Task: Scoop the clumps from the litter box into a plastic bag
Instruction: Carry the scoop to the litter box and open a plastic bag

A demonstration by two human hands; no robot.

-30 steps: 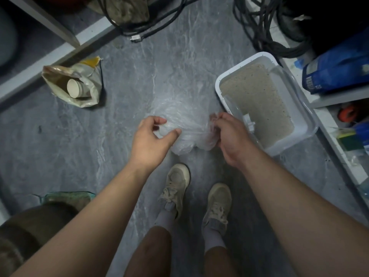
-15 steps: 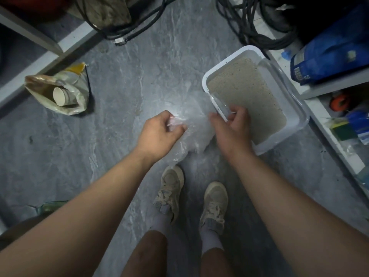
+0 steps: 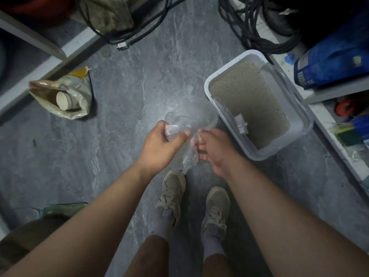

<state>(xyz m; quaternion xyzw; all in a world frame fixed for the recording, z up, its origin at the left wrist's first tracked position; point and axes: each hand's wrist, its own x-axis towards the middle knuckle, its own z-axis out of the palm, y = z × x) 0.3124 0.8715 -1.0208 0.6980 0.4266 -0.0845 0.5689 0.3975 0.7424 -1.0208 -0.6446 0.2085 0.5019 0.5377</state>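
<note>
A clear plastic bag is held between both hands in the middle of the view, above the grey floor. The left hand is curled round the left side of the bag's mouth, with the thumb pressed against the film. The right hand is curled round the right side of it, and some crumpled film is pinched between its fingers. The two hands are close together, almost touching, and the mouth of the bag is seen as a thin, rounded edge just beyond them. The lower part of the bag hangs between the hands and ends in a twisted point just above the left shoe. The right shoe is seen beside it, nearer to the camera.

The litter box stands on the floor just to the right of the right hand and a little farther away. It is a pale, rectangular tub with rounded corners, filled with sandy litter. A translucent scoop is laid inside along its left wall; no hand touches it. Whether clumps lie in the litter cannot be told.

Far to the left on the floor, a crumpled bag with a paper cup inside is lying. Dark cables are coiled at the far side, and a blue sack rests on a low shelf at the right
</note>
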